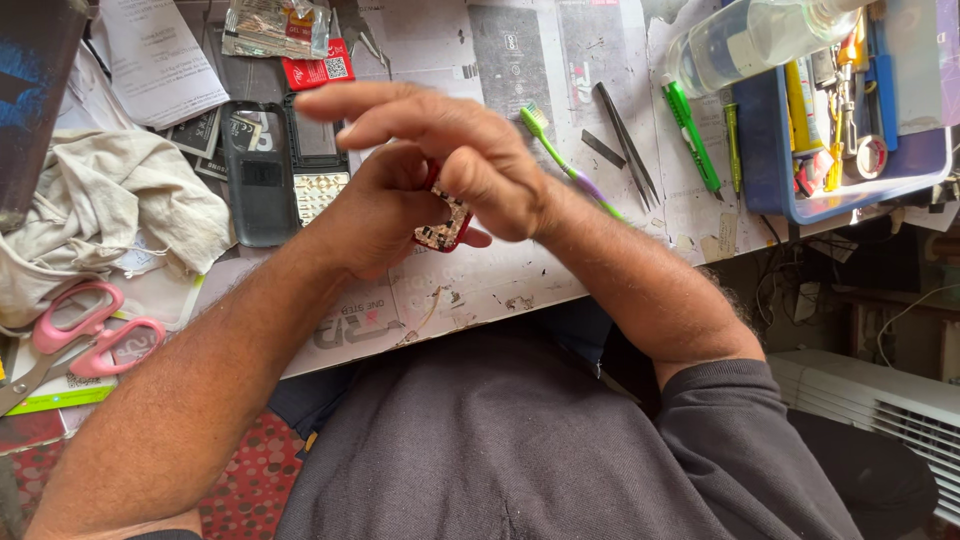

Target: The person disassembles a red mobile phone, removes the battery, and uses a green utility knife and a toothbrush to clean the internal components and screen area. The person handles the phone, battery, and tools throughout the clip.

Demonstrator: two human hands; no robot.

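Observation:
My left hand (375,215) grips a small red phone frame with a bare circuit board (445,232) showing at its lower end. My right hand (450,150) crosses over it from the right, fingers stretched out to the left, its palm side resting on the upper part of the red piece. Most of that piece is hidden between the two hands. Just left of my hands lie a dark grey phone back cover (258,175) and a phone front with a pale keypad (318,190).
Green toothbrush (560,155), tweezers (628,140) and a green pen (692,135) lie right of my hands. A blue tray (770,170) of tools and a clear bottle (745,40) sit far right. Pink scissors (85,335) and a crumpled cloth (110,215) lie left.

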